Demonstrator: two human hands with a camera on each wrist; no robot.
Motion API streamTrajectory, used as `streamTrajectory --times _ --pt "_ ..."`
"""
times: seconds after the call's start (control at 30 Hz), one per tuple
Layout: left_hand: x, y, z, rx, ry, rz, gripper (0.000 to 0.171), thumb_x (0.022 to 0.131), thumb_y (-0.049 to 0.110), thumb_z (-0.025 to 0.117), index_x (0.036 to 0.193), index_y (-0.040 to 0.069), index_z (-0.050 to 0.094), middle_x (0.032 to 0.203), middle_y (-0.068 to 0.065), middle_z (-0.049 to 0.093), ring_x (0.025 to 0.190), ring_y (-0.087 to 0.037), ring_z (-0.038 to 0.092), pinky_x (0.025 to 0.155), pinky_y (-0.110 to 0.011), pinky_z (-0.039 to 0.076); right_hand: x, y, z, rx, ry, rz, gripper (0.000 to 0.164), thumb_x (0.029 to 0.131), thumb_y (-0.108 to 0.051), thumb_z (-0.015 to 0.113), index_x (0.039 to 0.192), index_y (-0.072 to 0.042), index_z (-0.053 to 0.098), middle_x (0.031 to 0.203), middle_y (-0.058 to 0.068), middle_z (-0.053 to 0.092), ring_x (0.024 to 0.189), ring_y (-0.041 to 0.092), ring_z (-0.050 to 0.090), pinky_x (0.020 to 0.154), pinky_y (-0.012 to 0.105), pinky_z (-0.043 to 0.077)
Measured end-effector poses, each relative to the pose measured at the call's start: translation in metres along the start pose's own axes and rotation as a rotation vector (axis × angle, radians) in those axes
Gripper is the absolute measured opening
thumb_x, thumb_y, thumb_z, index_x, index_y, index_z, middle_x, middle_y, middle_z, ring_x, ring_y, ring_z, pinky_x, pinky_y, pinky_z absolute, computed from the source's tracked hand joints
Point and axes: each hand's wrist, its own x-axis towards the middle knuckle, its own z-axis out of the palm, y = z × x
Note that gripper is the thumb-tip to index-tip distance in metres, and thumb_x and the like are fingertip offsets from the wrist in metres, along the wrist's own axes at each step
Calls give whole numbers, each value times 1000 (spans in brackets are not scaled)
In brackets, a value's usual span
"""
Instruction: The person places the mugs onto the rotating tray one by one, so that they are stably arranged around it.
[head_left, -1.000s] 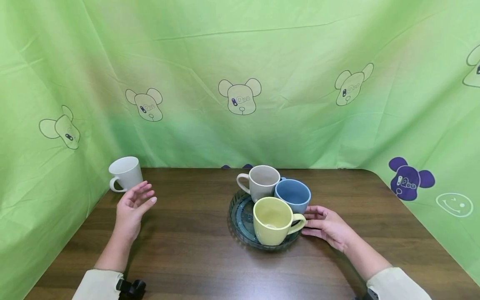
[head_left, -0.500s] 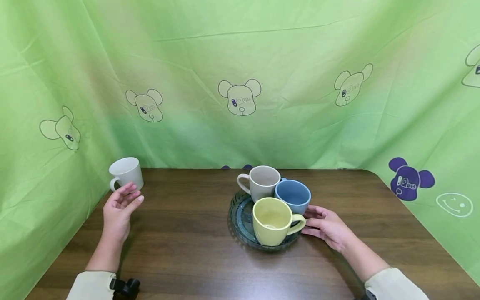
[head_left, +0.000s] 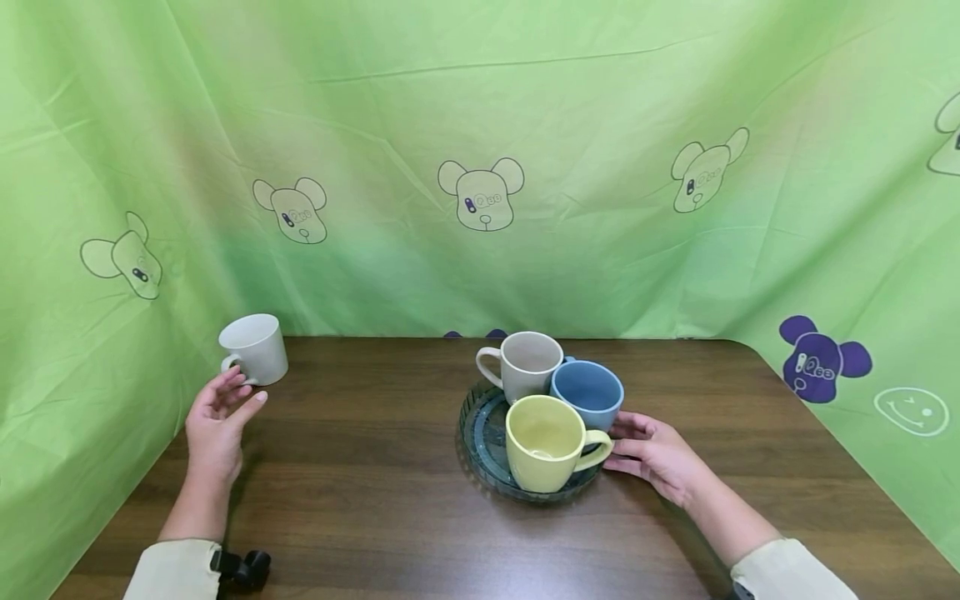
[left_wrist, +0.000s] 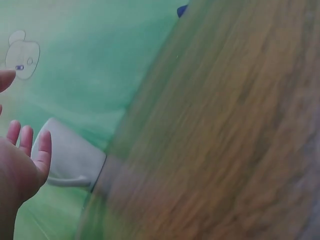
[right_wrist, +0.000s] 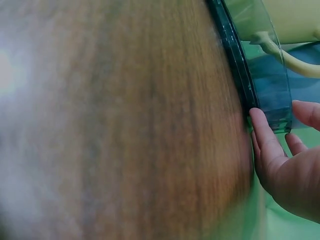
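Note:
A white mug point(head_left: 262, 352) stands upright at the back left of the table, its handle turned toward the near left. My left hand point(head_left: 216, 429) is held with its fingers spread and slightly bent, fingertips close by the handle in the head view. In the left wrist view the fingers overlap the mug point(left_wrist: 72, 155). On a round dark-teal see-through tray point(head_left: 471, 446) stand a yellow mug point(head_left: 534, 458), a blue mug point(head_left: 592, 390) and a light grey mug point(head_left: 522, 371). My right hand point(head_left: 660, 462) touches the tray's right side wall with extended fingers.
The brown wooden table point(head_left: 360, 500) has a rounded far right corner. A green cloth point(head_left: 375, 250) with bear-head prints hangs along its back and sides. Black camera mounts point(head_left: 243, 569) sit at the wrists, by the light sleeves.
My left hand has moved to the left, from in front of the white mug's right side to near its handle. The right hand, tray and mugs hold their places.

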Motion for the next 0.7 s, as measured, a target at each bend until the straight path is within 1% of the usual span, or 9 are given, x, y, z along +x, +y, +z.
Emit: streamTrajectory --times 0.2,0.33,0.43,0.57,0.7 --pt "5 1 -7 11 38 -63 54 77 -27 62 117 9 65 108 -1 59 93 -13 57 76 -12 53 -1 0 -1 8 -4 1 64 88 12 55 142 18 20 114 7 55 95 18 65 86 43 57" --pt "9 1 -11 13 49 -120 56 78 -26 62 125 6 60 113 -1 55 94 -14 56 72 -13 55 -1 1 -1 9 -4 0 61 88 12 55 141 17 24 113 7 55 94 19 65 85 43 58" --pt "13 0 -14 -6 65 -156 57 79 -26 61 128 3 56 115 -3 52 93 -13 55 68 -14 56 -1 1 -1 8 -4 -1 60 88 12 55 140 16 26 113 7 55 94 19 65 85 43 58" --pt "20 -3 -18 -13 96 -171 57 79 -25 62 129 3 56 113 -3 52 89 -12 57 64 -14 56 -1 1 -2 8 -1 -3 59 88 12 55 139 16 26 113 8 54 94 19 65 85 43 58" --pt "26 -6 -22 10 124 -185 56 79 -22 65 127 7 57 112 -2 52 88 -11 57 63 -13 55 -1 1 -2 10 1 3 60 88 12 55 140 16 25 113 8 54 94 19 65 85 43 58"
